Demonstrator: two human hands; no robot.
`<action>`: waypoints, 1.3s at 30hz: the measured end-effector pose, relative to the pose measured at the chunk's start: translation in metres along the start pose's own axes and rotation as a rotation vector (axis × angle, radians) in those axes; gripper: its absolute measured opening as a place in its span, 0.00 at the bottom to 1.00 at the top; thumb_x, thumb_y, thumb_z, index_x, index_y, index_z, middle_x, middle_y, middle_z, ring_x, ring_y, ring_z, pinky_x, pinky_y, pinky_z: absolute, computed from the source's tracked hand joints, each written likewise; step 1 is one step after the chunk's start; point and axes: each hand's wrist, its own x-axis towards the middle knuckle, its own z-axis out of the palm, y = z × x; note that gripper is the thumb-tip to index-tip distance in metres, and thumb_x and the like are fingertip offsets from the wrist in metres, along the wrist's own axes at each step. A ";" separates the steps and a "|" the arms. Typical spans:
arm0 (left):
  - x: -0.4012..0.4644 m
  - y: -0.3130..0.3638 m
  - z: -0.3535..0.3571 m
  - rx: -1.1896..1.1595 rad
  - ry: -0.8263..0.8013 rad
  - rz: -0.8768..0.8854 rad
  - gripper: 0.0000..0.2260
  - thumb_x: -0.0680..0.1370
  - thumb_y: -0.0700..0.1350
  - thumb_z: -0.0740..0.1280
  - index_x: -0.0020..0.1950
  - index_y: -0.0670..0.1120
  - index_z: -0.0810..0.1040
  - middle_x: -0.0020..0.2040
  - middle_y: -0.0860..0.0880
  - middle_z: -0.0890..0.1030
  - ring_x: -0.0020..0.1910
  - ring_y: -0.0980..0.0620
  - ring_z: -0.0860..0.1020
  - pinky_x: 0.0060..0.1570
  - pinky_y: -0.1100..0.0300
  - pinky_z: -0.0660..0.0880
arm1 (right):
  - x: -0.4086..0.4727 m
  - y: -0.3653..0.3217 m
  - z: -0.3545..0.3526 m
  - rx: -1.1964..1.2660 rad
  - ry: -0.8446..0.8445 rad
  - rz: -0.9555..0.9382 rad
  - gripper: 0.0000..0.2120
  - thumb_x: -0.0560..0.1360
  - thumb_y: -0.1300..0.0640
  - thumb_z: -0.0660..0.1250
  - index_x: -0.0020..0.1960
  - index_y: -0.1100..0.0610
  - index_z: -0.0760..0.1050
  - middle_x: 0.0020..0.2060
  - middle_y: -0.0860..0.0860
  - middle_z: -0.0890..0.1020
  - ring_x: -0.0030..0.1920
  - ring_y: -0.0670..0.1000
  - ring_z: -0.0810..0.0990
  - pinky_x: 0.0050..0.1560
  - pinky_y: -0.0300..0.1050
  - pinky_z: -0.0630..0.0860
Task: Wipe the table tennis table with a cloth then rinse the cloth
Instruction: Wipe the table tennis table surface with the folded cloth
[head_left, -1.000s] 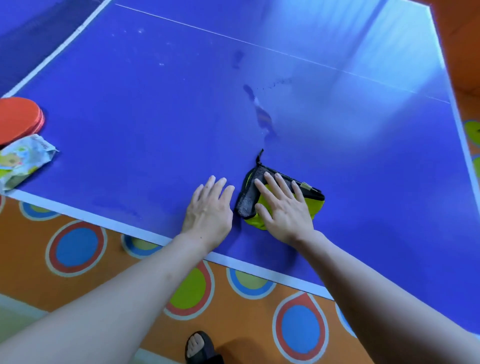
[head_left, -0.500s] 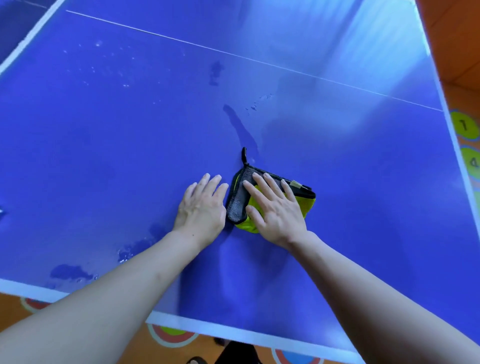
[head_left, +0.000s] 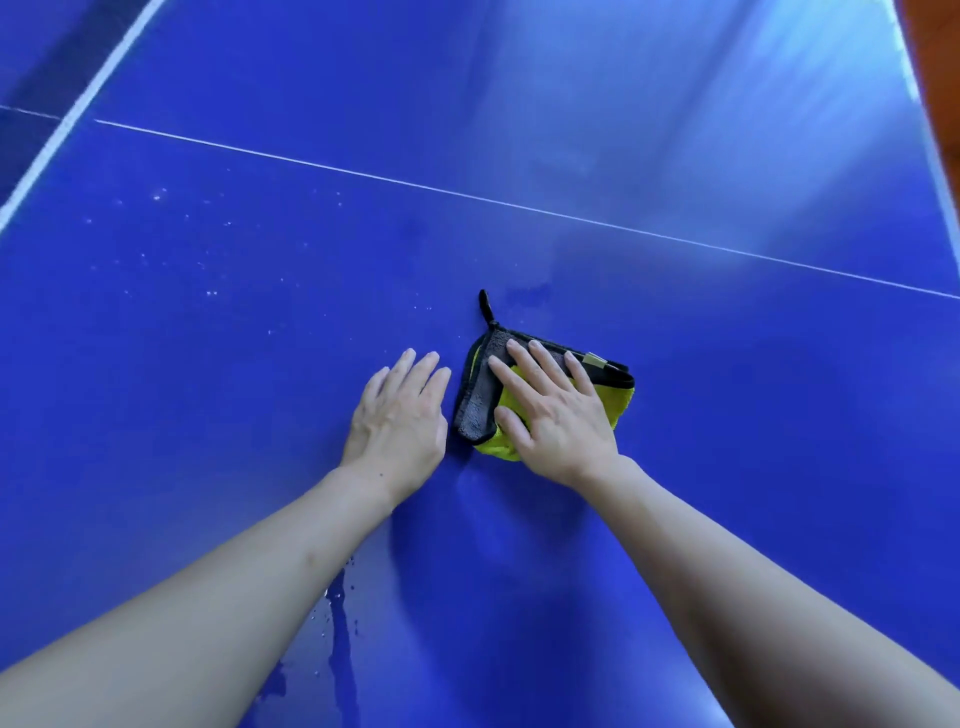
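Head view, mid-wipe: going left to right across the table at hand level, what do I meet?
White sideline at far left → scattered water droplets → left hand flat on the table → right hand pressing the yellow-and-grey cloth.

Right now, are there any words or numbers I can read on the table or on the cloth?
None can be read.
The small tag on the cloth under the right hand: too small to show any writing.
The table tennis table: only white lines, no words or numbers.
The left hand lies flat on the bare table, covering no print that shows.
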 end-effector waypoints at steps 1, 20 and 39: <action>0.012 0.000 -0.003 0.006 -0.009 -0.009 0.23 0.80 0.44 0.60 0.76 0.45 0.69 0.78 0.48 0.67 0.79 0.45 0.61 0.76 0.48 0.60 | 0.010 0.005 -0.001 0.007 -0.004 0.001 0.28 0.84 0.38 0.50 0.84 0.40 0.57 0.84 0.43 0.57 0.85 0.47 0.50 0.83 0.58 0.48; 0.140 0.018 -0.018 0.132 -0.036 0.018 0.24 0.80 0.45 0.60 0.77 0.46 0.67 0.79 0.50 0.66 0.79 0.48 0.60 0.75 0.50 0.59 | 0.198 0.122 -0.029 0.025 -0.051 -0.020 0.30 0.82 0.35 0.47 0.84 0.38 0.56 0.84 0.42 0.56 0.84 0.46 0.50 0.83 0.57 0.46; 0.074 0.016 0.004 0.178 0.017 0.027 0.25 0.79 0.47 0.61 0.77 0.45 0.68 0.79 0.48 0.65 0.79 0.47 0.60 0.75 0.47 0.62 | 0.142 0.078 -0.026 0.048 -0.110 -0.036 0.31 0.82 0.38 0.44 0.84 0.40 0.54 0.85 0.45 0.53 0.85 0.50 0.49 0.83 0.59 0.46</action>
